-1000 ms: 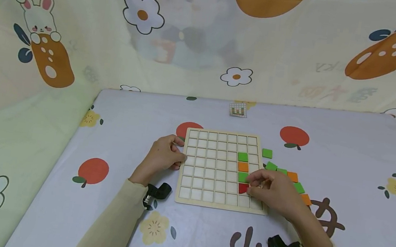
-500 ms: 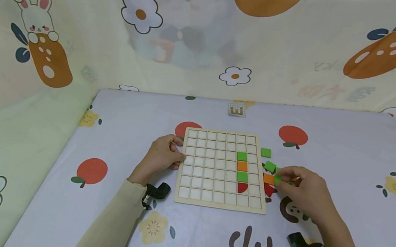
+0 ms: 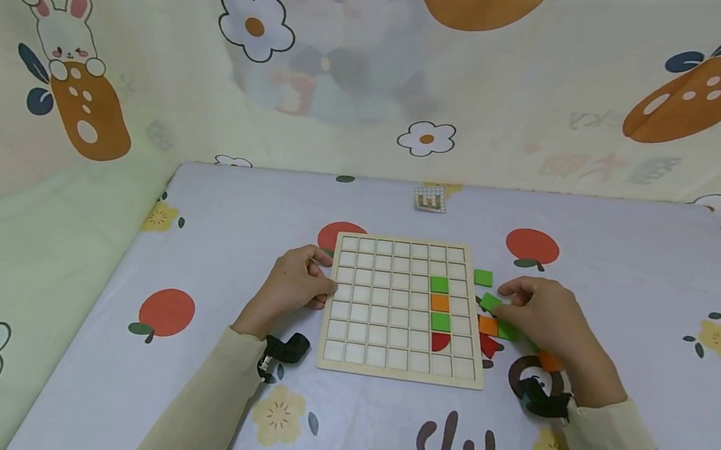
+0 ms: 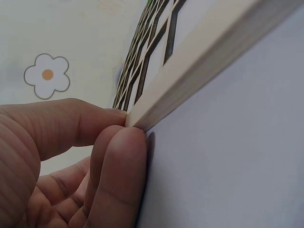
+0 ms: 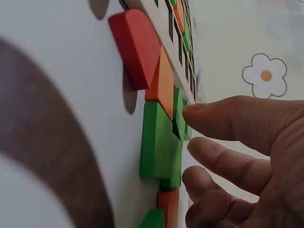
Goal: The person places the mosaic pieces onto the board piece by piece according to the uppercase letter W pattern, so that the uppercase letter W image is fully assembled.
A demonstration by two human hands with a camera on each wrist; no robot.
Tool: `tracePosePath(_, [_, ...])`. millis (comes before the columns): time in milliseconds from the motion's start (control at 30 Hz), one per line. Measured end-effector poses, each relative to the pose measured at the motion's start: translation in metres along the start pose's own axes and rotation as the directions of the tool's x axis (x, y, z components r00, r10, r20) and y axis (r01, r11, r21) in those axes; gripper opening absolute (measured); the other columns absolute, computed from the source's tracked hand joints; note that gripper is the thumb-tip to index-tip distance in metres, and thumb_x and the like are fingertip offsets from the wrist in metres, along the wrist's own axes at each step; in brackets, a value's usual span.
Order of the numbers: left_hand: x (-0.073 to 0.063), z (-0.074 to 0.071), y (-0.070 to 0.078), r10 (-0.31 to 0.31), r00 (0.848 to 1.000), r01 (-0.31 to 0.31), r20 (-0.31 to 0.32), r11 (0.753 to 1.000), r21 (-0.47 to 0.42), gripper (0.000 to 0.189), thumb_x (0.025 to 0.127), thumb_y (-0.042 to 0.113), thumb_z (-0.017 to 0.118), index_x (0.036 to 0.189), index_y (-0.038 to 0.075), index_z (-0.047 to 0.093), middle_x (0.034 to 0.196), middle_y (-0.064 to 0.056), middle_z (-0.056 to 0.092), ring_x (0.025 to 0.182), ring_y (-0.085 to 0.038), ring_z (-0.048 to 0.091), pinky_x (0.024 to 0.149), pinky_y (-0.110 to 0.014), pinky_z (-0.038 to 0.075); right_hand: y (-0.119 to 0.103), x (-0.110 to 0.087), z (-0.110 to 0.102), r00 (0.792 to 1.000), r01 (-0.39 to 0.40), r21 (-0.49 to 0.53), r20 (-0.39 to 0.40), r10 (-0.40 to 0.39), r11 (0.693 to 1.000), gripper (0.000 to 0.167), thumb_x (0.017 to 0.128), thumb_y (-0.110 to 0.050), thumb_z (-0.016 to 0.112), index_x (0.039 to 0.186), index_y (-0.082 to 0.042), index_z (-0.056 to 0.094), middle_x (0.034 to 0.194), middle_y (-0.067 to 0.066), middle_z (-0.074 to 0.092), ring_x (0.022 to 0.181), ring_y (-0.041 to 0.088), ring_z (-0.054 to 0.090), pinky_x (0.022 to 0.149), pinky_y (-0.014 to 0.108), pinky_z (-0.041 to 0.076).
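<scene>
Fingers of the right hand stand parted, tips just beside a green tile right of the gridded board; whether they touch it I cannot tell. A light pinch on opposite edges would likely spare the orange tile on its near side. The left hand pinches the gridded board's left edge, which should steady it. Beyond the far edge lies a card.

My grid board looks like matt wood, tiles smooth, low-sheen; sleeves matt cloth, desk cover smooth fabric.
</scene>
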State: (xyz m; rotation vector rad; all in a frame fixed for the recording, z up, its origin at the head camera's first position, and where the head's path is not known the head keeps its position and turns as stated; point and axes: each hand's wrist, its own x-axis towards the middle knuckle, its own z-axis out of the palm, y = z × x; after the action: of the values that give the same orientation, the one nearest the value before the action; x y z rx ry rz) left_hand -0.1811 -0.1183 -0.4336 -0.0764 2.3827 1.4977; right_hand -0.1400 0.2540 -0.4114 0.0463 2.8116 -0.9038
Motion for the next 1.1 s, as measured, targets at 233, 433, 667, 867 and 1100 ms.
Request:
tracePosePath(233, [0.0,0.0,0.0,0.001,1.0,-0.001,0.003,1.0,-0.005,0.036,0.087,0.001,0.077,0.12,0.002,0.062,0.083,-0.009,0.062,0.055,-0.014,0.064,0.055,-0.024,0.058,-0.007,0.022,-0.001,1.0,-0.016,0.033,0.019,0.016,0.999,0.039,0.093,-0.021,0.075,0.125,0.0,0.067,0.088,0.011,0.06,0.069,0.024,0.057,0.056,0.031,0.05])
tracePosePath(433, [0.0,0.0,-0.001,0.006,1.0,-0.006,0.004,1.0,-0.011,0.037,0.086,0.0,0.077,0.121,0.002,0.062,0.083,-0.008,0.061,0.056,-0.015,0.065,0.055,-0.025,0.059,-0.011,0.035,0.0,0.997,-0.053,0.047,0.057,0.051,0.997,0.042,0.092,-0.023,0.075,0.126,0.001,0.067,0.093,0.013,0.06,0.084,0.027,0.056,0.062,0.031,0.051])
tracePosePath(667, [0.0,-0.001,-0.001,0.008,1.0,-0.008,0.006,1.0,-0.017,0.036,0.086,0.001,0.076,0.12,0.002,0.062,0.083,-0.009,0.062,0.056,-0.015,0.064,0.055,-0.025,0.059,-0.013,0.043,0.002,0.995,-0.081,0.043,0.068,0.077,0.996,0.036,0.091,-0.022,0.076,0.117,0.002,0.069,0.095,0.014,0.06,0.085,0.027,0.055,0.062,0.03,0.051])
tracePosePath(867, [0.001,-0.001,-0.002,0.011,1.0,-0.011,0.009,1.0,-0.016,0.036,0.086,0.001,0.076,0.119,0.002,0.062,0.082,-0.009,0.062,0.055,-0.014,0.064,0.054,-0.025,0.058,-0.013,0.039,0.002,0.995,-0.082,0.07,0.057,0.078,0.994,0.032,0.092,-0.021,0.073,0.115,0.0,0.068,0.099,0.016,0.062,0.089,0.029,0.056,0.063,0.03,0.052])
tracePosePath(1100, [0.002,-0.001,-0.003,0.008,1.0,-0.008,0.001,1.0,-0.007,0.035,0.087,0.001,0.076,0.119,0.003,0.062,0.082,-0.009,0.063,0.055,-0.015,0.064,0.054,-0.025,0.058,-0.01,0.037,0.002,0.999,-0.039,0.162,0.02,0.036,0.986,0.027,0.098,-0.019,0.068,0.119,-0.001,0.068,0.102,0.013,0.067,0.091,0.028,0.059,0.068,0.029,0.052])
